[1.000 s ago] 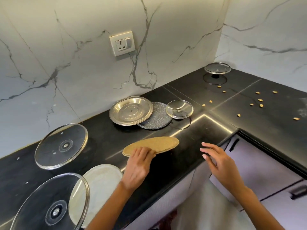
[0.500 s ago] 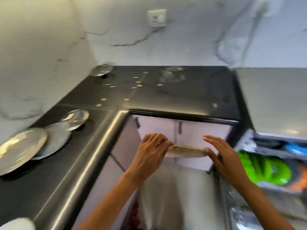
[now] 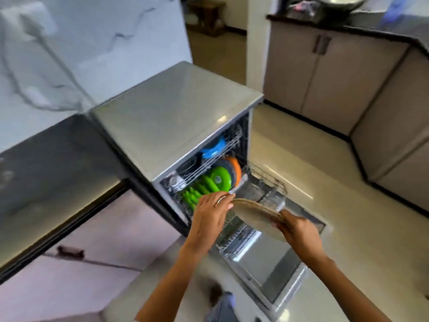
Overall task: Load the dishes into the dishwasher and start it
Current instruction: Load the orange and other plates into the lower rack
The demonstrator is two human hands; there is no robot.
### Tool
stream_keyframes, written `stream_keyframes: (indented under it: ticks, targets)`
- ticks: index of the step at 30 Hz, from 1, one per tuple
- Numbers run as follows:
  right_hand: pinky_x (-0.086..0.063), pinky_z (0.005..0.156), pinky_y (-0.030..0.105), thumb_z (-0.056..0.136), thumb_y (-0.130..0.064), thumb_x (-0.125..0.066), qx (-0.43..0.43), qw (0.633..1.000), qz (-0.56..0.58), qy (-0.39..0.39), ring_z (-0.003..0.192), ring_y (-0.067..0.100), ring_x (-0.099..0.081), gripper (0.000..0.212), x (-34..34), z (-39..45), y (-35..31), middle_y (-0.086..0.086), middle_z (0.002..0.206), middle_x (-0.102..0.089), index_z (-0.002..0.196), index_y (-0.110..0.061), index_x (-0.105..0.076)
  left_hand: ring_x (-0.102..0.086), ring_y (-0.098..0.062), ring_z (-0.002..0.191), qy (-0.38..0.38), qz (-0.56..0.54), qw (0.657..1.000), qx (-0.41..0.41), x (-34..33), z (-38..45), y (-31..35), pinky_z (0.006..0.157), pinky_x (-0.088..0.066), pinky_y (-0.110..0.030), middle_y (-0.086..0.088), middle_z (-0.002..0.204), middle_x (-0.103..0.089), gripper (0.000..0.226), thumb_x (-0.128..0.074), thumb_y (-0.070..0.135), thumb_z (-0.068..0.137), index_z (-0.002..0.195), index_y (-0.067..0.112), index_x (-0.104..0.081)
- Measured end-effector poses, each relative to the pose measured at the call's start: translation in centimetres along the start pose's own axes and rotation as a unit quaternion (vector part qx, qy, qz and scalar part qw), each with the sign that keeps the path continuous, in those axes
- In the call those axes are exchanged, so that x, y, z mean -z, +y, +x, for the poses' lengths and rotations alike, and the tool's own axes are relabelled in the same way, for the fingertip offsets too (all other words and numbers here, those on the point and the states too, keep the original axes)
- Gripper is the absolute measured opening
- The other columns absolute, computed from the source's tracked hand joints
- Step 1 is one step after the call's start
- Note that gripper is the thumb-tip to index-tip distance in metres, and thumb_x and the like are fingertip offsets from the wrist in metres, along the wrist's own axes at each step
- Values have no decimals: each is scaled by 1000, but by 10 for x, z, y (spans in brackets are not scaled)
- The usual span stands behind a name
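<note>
I hold a round tan plate (image 3: 255, 216) in both hands above the pulled-out lower rack (image 3: 267, 189) of the open dishwasher (image 3: 176, 117). My left hand (image 3: 212, 213) grips the plate's left rim with curled fingers. My right hand (image 3: 298, 231) grips its near right edge. The plate is tilted, its speckled top face toward the machine. Green plates (image 3: 209, 184), an orange dish (image 3: 235, 170) and a blue dish (image 3: 213, 146) stand in the racks inside.
The dishwasher door (image 3: 267, 270) lies open and flat over the pale floor, right in front of me. A black counter (image 3: 46, 163) runs off to the left. Beige cabinets (image 3: 325, 73) stand across the floor at the right.
I lifted the tan plate off the black counter with my left hand and turned right toward the open dishwasher. My right hand has closed on the plate's edge, which now hangs over the lower rack.
</note>
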State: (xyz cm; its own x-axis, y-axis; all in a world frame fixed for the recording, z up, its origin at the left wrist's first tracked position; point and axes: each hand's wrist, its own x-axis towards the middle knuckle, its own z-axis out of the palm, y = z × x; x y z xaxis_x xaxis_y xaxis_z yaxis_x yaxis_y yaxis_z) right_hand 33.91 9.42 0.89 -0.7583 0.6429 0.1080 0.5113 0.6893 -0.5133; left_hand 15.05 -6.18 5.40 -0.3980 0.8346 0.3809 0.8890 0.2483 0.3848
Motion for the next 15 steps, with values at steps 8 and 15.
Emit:
stream_keyframes:
  ticks: [8,15]
  targets:
    - [-36,44,30,82,-8,-68,-191,975,92,62,48,18,-53,44,-55,51,75,-11,61,-46,78,-36,-34,-57,-16,109,-199,42,979,18,-148,75,-76,92,-50,-38,-1,119,-63,41,-36,37,96,113,13,-65]
    - [-38,48,21,92,-9,-56,-239,953,142,118,57,8,-52,14,-148,163,137,-3,71,-54,84,-18,-49,-60,-22,111,-261,83,962,-16,-299,152,-183,95,-48,-39,-7,123,-62,32,-57,26,89,116,9,-65]
